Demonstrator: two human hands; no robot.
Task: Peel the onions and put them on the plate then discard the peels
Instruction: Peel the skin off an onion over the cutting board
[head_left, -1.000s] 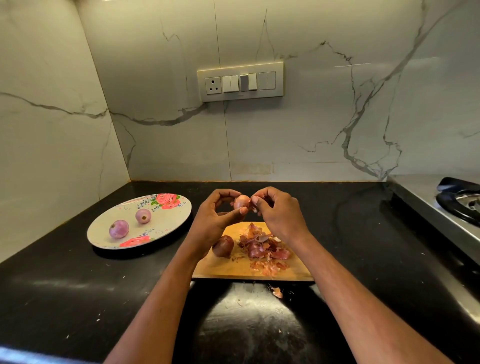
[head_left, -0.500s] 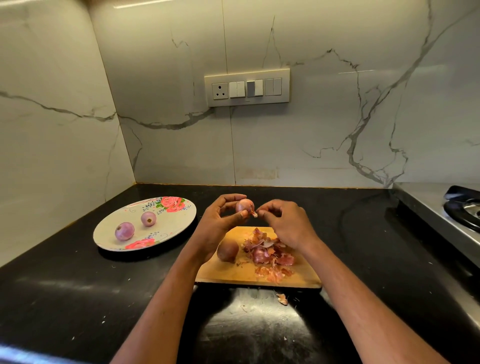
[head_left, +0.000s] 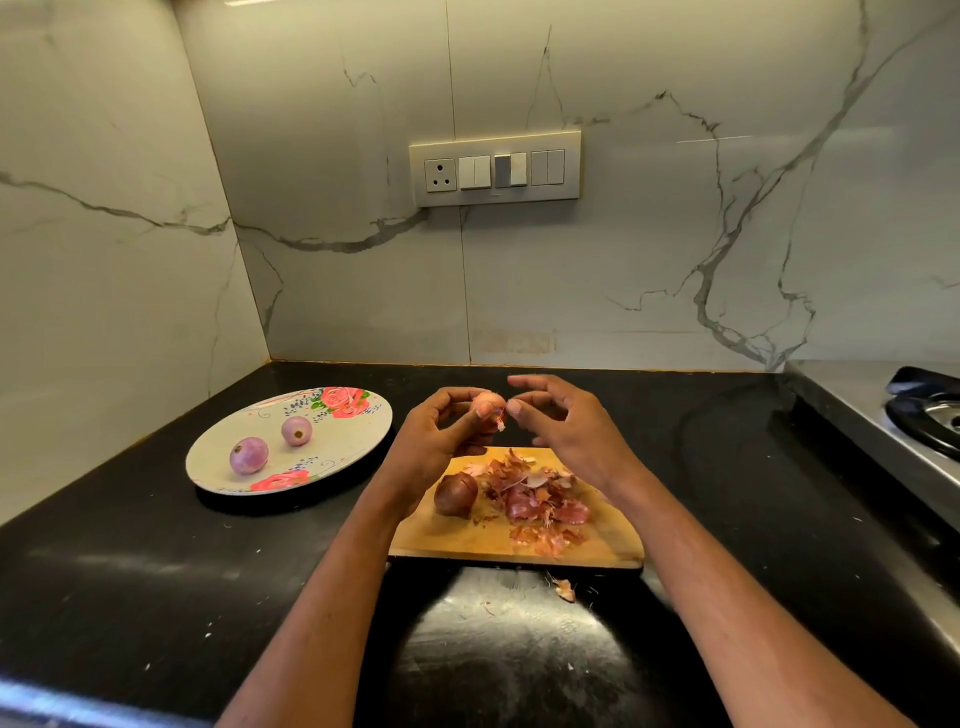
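Observation:
My left hand grips a small pale onion above the wooden cutting board. My right hand is beside it, thumb tip touching a shred of peel that hangs from the onion, the other fingers spread and loosely curled. One unpeeled brown onion lies on the board's left part, next to a heap of reddish peels. Two peeled purple onions sit on the floral plate at the left.
Everything stands on a black countertop in a marble-walled corner. A loose peel lies on the counter in front of the board. A steel gas stove is at the right edge. A switch panel hangs on the back wall.
My right hand's fingers have spread away from the onion, leaving the thumb at the hanging peel. The view has shifted slightly.

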